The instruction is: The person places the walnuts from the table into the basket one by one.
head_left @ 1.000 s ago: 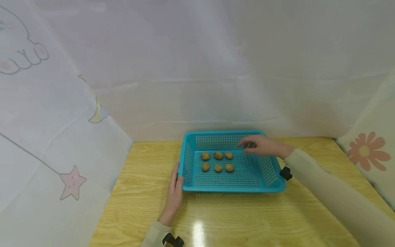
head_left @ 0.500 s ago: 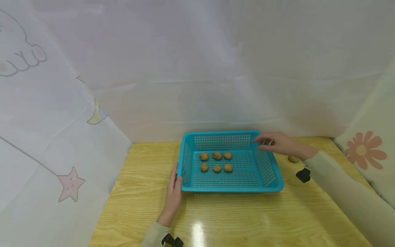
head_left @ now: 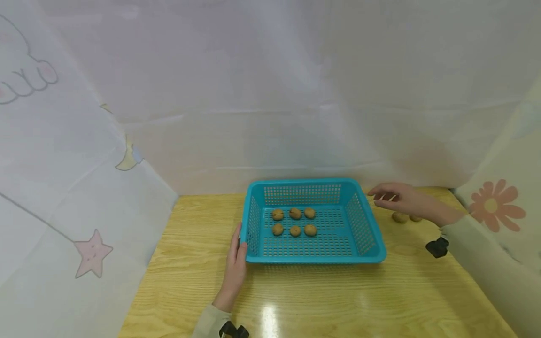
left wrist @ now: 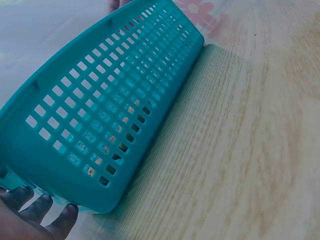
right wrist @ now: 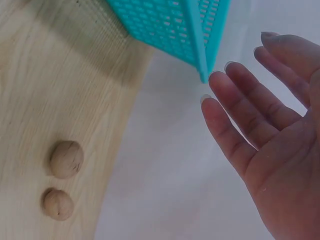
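Observation:
A blue plastic basket (head_left: pixel 314 259) with slotted walls stands on the table; several walnuts (head_left: pixel 310 230) lie on its floor in two rows. My left hand (head_left: pixel 235 270) holds the basket's left side, thumb at the rim and fingers along the outer wall. In the left wrist view the fingertips (left wrist: pixel 37 207) touch the basket's end. Beyond the basket's right rim hovers my right hand (head_left: pixel 403 198), fingers loosely bent and nothing in them. Below it two more walnuts (head_left: pixel 399 217) lie on the table; the right wrist view shows both, the larger walnut (right wrist: pixel 66 159) apart from the smaller.
The wood-grain table (head_left: pixel 190 263) runs up to a pale cloth backdrop (head_left: pixel 287 117) at the back. Side cloths carry a printed star (head_left: pixel 94 253) on the left and a flower (head_left: pixel 492 205) on the right.
My right hand has moved right from above the basket to outside its right rim, uncovering the two walnuts on the table. The left hand keeps its place on the basket.

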`<state>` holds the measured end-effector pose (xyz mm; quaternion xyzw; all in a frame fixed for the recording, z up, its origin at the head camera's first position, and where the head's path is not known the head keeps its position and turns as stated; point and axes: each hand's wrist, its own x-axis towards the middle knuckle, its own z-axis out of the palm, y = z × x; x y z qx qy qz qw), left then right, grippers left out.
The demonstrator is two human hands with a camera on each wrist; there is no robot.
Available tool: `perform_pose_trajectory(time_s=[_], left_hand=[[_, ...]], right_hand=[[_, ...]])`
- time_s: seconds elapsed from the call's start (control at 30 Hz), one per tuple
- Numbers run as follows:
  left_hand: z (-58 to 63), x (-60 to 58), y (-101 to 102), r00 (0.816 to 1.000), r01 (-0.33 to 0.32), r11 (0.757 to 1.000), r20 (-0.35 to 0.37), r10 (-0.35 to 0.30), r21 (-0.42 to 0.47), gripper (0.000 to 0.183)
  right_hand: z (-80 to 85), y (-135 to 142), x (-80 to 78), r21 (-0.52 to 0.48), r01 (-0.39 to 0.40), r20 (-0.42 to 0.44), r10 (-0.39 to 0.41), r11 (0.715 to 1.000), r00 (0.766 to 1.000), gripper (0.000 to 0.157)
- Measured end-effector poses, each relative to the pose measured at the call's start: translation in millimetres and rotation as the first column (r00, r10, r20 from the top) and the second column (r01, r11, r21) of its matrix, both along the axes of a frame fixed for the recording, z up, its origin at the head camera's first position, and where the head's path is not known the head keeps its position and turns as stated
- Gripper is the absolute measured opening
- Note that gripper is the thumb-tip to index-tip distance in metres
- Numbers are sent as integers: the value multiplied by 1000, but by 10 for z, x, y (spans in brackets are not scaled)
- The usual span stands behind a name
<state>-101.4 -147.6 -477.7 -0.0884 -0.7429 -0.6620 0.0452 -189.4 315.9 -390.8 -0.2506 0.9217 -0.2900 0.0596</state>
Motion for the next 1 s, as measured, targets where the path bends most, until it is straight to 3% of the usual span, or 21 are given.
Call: perform_pose_trajectory(time_s=[0.47, 1.0], left_hand=[[11, -9, -17, 1000, 8, 1000, -20, -8, -4, 51], [-13, -8, -17, 1000, 6, 1000, 4, -6, 7, 51]], right_hand=[[-152, 390, 125, 29, 100, 4, -100, 995, 995, 27], [-530, 885, 214, 77, 203, -54, -199, 976, 978, 31]])
